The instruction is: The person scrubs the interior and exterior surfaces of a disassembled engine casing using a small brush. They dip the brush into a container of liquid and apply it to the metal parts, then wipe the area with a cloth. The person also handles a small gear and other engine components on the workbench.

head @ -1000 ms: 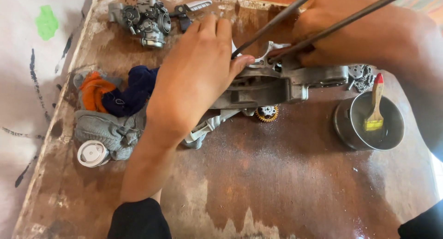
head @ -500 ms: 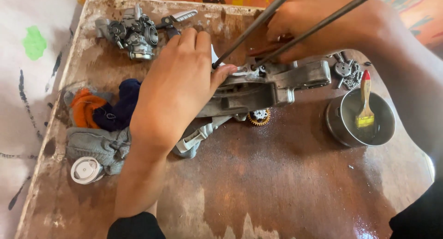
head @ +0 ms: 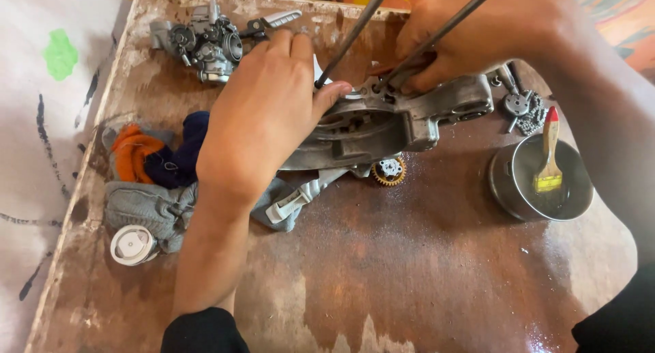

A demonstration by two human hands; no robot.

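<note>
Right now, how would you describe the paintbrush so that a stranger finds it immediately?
Look at the right edge of the rusty brown table, where a round metal bowl stands. The paintbrush lies inside it, alone there, with a wooden handle and red tip.

A grey cast-metal casing [head: 382, 124] lies flat across the worktop [head: 423, 271], long side running left to right, open ribbed side up, dull and oily. Two thin dark rods [head: 355, 36] rise slanting from its upper edge, roughly parallel, leaning to the right.
</note>
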